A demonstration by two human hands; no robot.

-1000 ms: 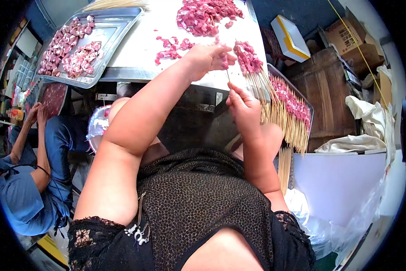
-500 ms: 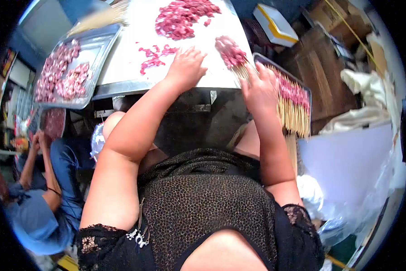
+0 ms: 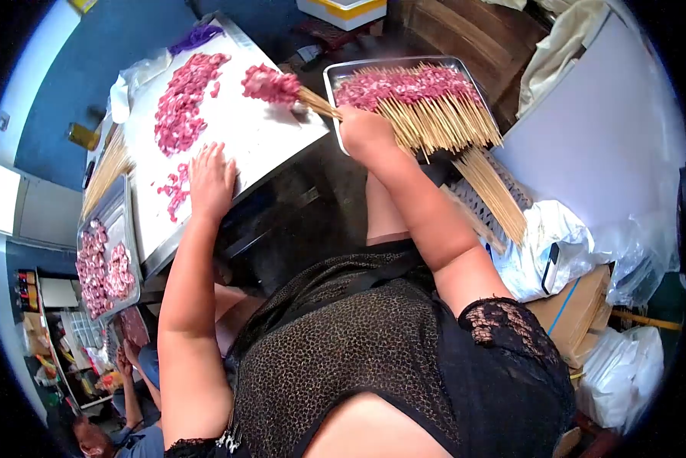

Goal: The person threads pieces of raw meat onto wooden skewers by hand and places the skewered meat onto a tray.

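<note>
My right hand is closed around the stick ends of a bunch of meat skewers. Their meat ends point left over the white table. Just beside that hand, a metal tray holds rows of finished-looking meat skewers, sticks facing me. On the table my left hand lies flat with fingers stretched, touching the edge of a few loose meat pieces. Beyond it spreads a larger pile of cut meat.
A second metal tray with meat chunks sits at the table's left, near bare bamboo sticks. More sticks lie below the skewer tray, by a white plastic bag. Another person sits at lower left.
The view has turned to the right. My right hand has lifted the skewer bunch off the table and carried it toward the skewer tray. My left hand stays on the table by the loose meat.
</note>
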